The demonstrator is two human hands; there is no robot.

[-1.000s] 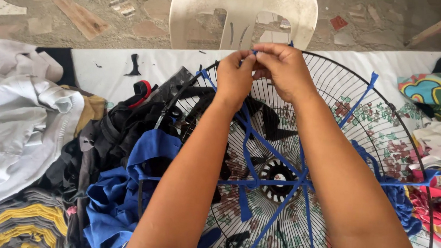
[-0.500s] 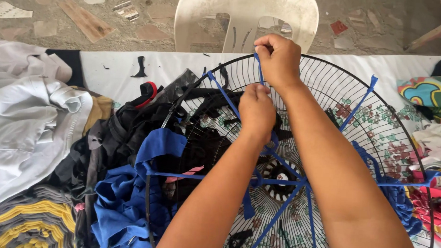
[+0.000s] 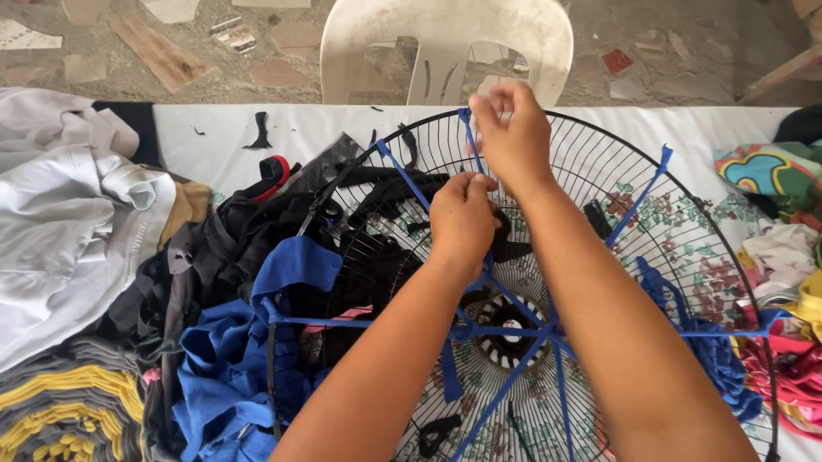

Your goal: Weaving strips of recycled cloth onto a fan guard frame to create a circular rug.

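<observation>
A round black wire fan guard [image 3: 615,203] lies flat on a white-covered table [image 3: 212,125], criss-crossed with blue fabric strips [image 3: 517,330] that meet near its hub. The right hand [image 3: 515,134] pinches one strip at the guard's far rim — fingers closed tight on it. The left hand [image 3: 464,217], just nearer, is curled shut around the same strip. Dark and blue clothing [image 3: 230,362] is heaped to the left, a white plastic chair [image 3: 447,29] stands beyond, and bright rags [image 3: 816,276] lie right.
</observation>
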